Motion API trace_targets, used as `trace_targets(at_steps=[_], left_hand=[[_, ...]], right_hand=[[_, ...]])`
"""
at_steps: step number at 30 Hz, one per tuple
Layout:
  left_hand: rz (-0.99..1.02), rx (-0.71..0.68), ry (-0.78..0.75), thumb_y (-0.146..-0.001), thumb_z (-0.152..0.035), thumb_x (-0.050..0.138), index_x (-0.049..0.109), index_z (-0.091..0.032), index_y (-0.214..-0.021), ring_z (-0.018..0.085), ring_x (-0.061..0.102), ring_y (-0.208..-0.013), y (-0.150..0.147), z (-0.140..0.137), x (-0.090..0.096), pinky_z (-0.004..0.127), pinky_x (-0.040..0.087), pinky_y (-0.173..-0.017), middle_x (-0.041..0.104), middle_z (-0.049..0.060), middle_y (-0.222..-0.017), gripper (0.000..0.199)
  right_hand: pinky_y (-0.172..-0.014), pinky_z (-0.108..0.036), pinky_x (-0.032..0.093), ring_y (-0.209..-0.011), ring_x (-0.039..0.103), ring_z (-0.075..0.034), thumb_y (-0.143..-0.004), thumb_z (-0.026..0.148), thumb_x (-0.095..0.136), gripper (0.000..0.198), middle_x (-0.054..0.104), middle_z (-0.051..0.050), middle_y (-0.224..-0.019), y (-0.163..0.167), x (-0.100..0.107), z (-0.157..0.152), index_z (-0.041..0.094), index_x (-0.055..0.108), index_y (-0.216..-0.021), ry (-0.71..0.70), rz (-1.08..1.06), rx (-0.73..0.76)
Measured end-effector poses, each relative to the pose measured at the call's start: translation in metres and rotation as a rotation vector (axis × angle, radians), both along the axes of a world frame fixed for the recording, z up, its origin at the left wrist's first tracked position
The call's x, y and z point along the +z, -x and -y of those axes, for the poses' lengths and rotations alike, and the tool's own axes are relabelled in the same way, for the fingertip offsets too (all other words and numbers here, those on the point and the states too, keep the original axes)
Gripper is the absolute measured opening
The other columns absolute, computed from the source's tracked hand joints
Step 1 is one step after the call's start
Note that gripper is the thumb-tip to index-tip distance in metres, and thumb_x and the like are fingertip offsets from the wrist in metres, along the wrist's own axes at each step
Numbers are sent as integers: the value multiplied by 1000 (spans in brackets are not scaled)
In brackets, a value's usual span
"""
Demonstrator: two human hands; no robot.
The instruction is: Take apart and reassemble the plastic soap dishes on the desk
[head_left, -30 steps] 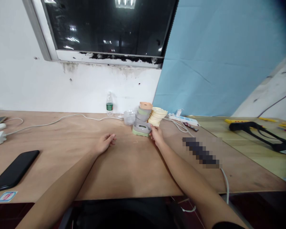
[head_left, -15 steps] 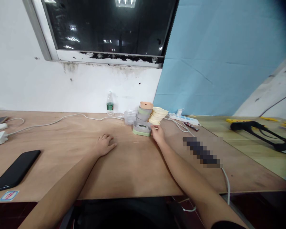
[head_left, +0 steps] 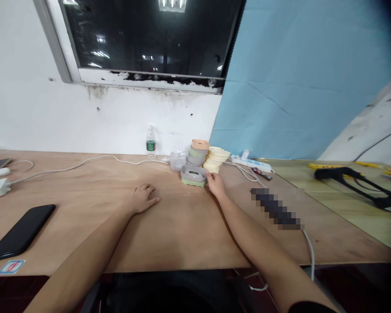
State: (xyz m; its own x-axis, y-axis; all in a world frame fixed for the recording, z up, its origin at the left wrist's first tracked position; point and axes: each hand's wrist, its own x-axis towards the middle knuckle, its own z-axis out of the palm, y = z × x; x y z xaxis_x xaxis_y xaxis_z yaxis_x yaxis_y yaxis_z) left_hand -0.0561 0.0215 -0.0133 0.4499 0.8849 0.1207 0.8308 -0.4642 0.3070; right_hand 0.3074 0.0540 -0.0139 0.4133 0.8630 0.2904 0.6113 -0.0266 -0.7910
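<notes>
Overall, head view, looking forward and down at a wooden table (head_left: 182, 237).

Item: grey dish (head_left: 195, 177), rounded and slotted, seated level on a green base (head_left: 194, 184) in the middle of the table, just in front of the stacked ware. The base presumably keeps it raised enough for fingertips to catch its edge.

Item: right hand (head_left: 217, 184), thumb and forefinger drawn together at the dish's right edge — a light pinch, by the look of it, suited to a thin rim. Fingertips are small and partly hidden, so whether the base is pinched too cannot be told.

Item: left hand (head_left: 142, 198), unclenched, palm down, fingers a little spread, holding nothing; it lies apart from the dish, probably to support the forearm.

Item: container tower (head_left: 197, 154), peach on top, grey and green below; beside it a cream stack (head_left: 214, 158) — both apparently nested to save room. A clear tub (head_left: 177, 161) stands at the tower's left.

Item: bottle (head_left: 150, 145), upright near the wall, likely out of the arms' way.

Item: black phone (head_left: 22, 232), flat, left of the left forearm.
</notes>
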Motion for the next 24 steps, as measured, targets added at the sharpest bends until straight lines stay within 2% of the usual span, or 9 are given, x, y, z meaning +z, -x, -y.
trace_targets(at_steps=[3,7,12,16,24], left_hand=[[-1,-1,6,-83,-67,43,51,-20,-133,35,38,-132,0,0,0,50,28,-107,42,16,-143,69],[8,-3,6,-83,-67,44,51,-20,-133,35,38,-132,1,0,0,50,28,-107,43,16,-142,69],[39,-13,2,-82,-67,44,52,-20,-132,35,39,-131,1,0,0,50,28,-107,44,16,-141,69],[50,-6,8,-81,-68,45,52,-21,-132,35,38,-131,1,-2,-2,49,28,-107,45,15,-141,70],[2,-9,-9,-83,-65,44,51,-19,-133,35,39,-131,1,-1,-2,49,29,-107,43,17,-142,69]], right_hand=[[-50,-22,37,-49,54,-14,-87,61,42,47,59,0,-52,0,0,0,18,62,-83,5,-9,4],[-50,-22,39,-48,54,-13,-82,60,52,44,58,2,-54,-1,-1,-2,18,61,-93,20,-22,-7],[-43,-21,38,-38,50,-11,-82,54,55,41,58,4,-52,-4,-4,-6,18,58,-100,38,-156,-41],[-39,-20,37,-36,50,-11,-83,51,55,38,58,4,-52,-4,-5,-5,18,57,-100,-6,-204,-23],[-39,-21,39,-36,50,-11,-87,50,49,35,58,4,-53,-1,-2,-1,18,58,-96,-23,-152,-6]])
